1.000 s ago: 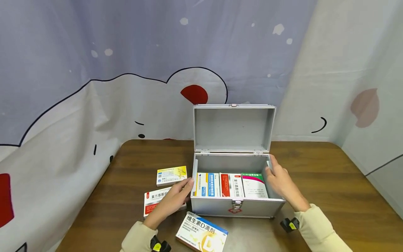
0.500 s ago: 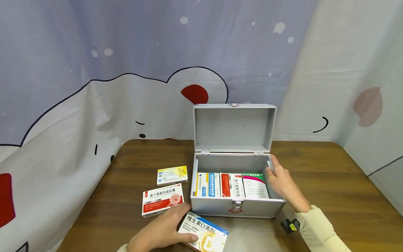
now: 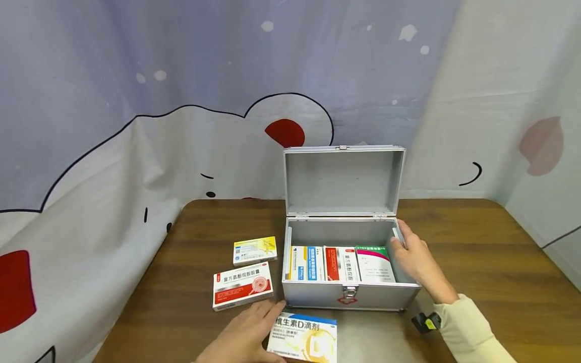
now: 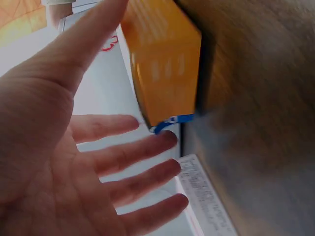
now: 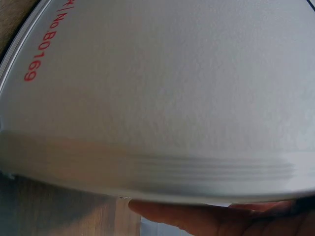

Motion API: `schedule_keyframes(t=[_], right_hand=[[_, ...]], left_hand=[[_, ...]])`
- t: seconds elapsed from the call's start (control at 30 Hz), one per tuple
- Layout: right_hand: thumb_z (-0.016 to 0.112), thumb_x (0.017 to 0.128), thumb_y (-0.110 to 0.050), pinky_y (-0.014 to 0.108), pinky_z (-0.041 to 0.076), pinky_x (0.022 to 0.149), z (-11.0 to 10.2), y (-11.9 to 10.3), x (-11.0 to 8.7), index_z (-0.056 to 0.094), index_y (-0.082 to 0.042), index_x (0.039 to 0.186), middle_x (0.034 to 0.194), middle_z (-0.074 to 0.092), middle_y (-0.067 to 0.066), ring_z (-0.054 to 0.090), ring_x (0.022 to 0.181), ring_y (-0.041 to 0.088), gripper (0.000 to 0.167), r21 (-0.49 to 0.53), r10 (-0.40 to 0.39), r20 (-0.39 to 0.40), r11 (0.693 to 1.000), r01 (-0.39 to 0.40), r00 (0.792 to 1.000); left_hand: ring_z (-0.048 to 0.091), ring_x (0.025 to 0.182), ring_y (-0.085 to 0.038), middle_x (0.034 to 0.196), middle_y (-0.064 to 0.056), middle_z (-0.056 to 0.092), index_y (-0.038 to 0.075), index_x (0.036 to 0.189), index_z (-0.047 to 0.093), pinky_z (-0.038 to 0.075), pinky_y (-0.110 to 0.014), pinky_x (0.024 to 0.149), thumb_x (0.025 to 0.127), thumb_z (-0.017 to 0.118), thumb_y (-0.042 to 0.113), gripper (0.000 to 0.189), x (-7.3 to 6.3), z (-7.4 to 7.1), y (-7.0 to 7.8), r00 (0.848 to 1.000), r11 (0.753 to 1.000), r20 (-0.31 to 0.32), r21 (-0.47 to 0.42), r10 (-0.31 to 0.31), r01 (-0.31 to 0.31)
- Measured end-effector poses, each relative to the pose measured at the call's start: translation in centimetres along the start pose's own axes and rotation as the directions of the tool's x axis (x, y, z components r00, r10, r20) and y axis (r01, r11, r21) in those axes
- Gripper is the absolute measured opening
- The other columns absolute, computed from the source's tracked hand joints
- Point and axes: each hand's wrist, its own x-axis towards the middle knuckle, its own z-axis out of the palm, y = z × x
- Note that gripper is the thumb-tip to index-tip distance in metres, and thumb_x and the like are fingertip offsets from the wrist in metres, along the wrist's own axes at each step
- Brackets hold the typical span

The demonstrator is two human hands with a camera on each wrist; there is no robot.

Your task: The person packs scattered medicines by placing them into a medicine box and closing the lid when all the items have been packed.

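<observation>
An open silver medicine case (image 3: 313, 295) stands on the table with its lid (image 3: 342, 184) raised. My right hand (image 3: 421, 259) grips its right wall, thumb inside, fingers outside. Three medicine boxes fill its front part: a white-blue box (image 3: 307, 263), a red-white box (image 3: 342, 264) and a green-topped white box (image 3: 374, 264). In front of the case lies a vitamin D drops box (image 3: 303, 339), its end orange in the left wrist view. My left hand (image 3: 245, 335) is at that box's left end, fingers straight and spread, thumb by its near corner.
Left of the case, a yellow-white medicine box (image 3: 255, 251) lies behind a larger red-white capsule box (image 3: 243, 286). Behind the brown table (image 3: 195, 227) hangs a printed curtain (image 3: 218, 156).
My left hand has left the case's left side and come down to the vitamin D drops box. That box has turned to lie nearly square to the case. The right hand keeps its hold.
</observation>
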Motion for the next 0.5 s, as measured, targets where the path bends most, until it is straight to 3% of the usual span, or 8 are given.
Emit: schedule_keyframes(t=[0.17,0.3,0.5], right_hand=[[0.040,0.096,-0.013,0.060,0.036,0.090,0.1,0.2,-0.1,0.023,0.002,0.142,0.124,0.046,0.035,0.045,0.113,0.048,0.051,-0.004,-0.009,-0.015,1.000,0.009,1.000],[0.040,0.095,-0.012,0.059,0.038,0.089,0.4,0.4,-0.5,0.024,0.004,0.141,0.124,0.047,0.035,0.048,0.110,0.046,0.051,-0.001,-0.003,-0.022,1.000,0.003,1.000],[0.041,0.095,-0.013,0.058,0.036,0.092,0.1,0.3,-0.4,0.025,0.004,0.141,0.127,0.045,0.033,0.047,0.113,0.045,0.051,0.005,0.003,-0.037,1.000,-0.003,0.999]], left_hand=[[0.047,0.105,-0.025,0.118,-0.008,0.049,0.012,0.128,0.048,0.050,-0.038,0.076,0.062,0.067,0.068,0.089,0.4,-0.1,0.8,0.999,0.994,0.048,0.105,-0.003,-0.002],[0.049,0.108,-0.027,0.120,-0.007,0.051,0.013,0.121,0.053,0.051,-0.038,0.074,0.067,0.062,0.069,0.078,0.4,0.5,1.6,0.998,0.978,0.024,0.201,0.060,-0.064],[0.050,0.096,-0.018,0.112,-0.004,0.053,0.007,0.123,0.051,0.049,-0.030,0.073,0.075,0.051,0.071,0.080,1.3,1.4,2.4,0.997,0.976,0.003,0.207,0.073,-0.072]])
